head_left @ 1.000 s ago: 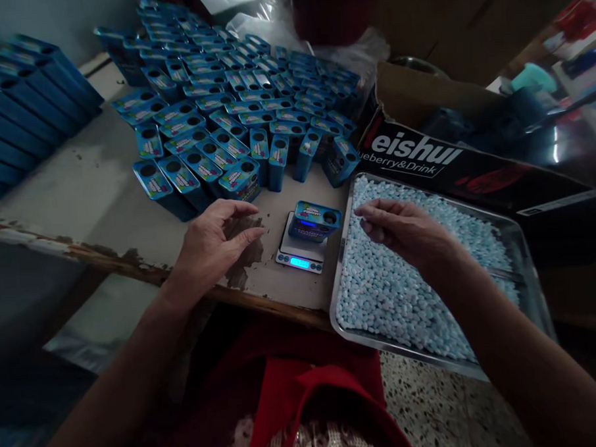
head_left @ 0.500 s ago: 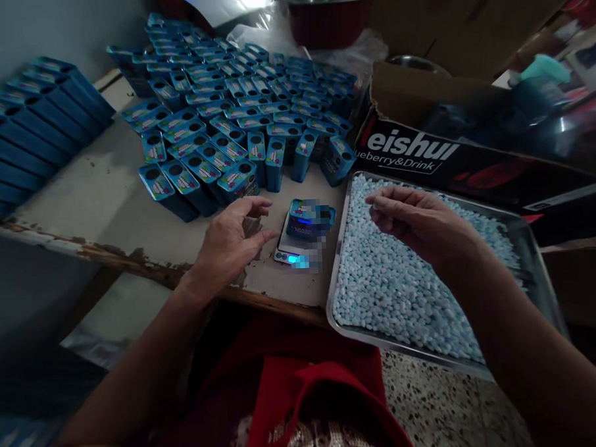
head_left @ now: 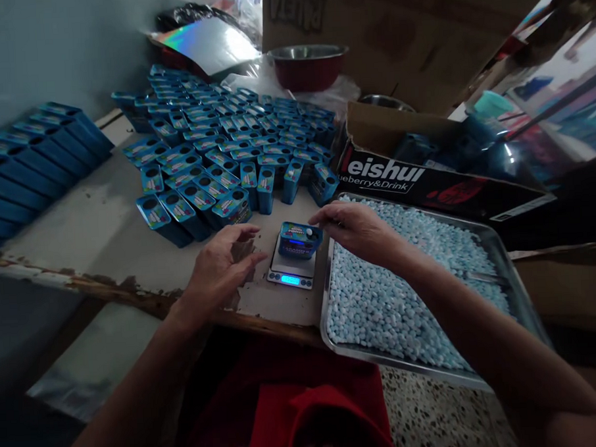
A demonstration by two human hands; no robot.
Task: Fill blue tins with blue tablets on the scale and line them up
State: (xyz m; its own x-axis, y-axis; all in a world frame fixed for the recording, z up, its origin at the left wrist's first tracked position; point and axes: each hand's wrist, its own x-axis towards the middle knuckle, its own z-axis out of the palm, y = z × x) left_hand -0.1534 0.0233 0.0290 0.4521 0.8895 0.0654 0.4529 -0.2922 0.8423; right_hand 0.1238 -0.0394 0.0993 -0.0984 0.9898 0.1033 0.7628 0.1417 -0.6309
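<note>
A small blue tin (head_left: 297, 240) with a round hole in its top sits on a digital pocket scale (head_left: 293, 272) with a lit blue display. A pale candy (head_left: 309, 231) shows at the hole. My right hand (head_left: 355, 231) is just above the tin's right end, thumb and fingers pinched; whatever is between the fingertips is hidden. Left of the scale, my left hand (head_left: 221, 263) hovers with thumb and fingers apart, holding nothing. To the right lies a metal tray (head_left: 327, 327) full of pale blue and white candies (head_left: 391, 312), beneath my right forearm.
Many blue tins (head_left: 198, 188) stand close together behind the scale, and a row of taller-looking ones (head_left: 38, 162) is at far left. A cardboard box (head_left: 399, 173) stands behind the tray. Farther back is a red metal bowl (head_left: 308, 71). The table's worn front edge (head_left: 148, 306) is near me.
My right hand has moved left from over the candy tray to the tin's hole. A pale candy now shows there. My left hand stays beside the scale, and the camera view has tilted up.
</note>
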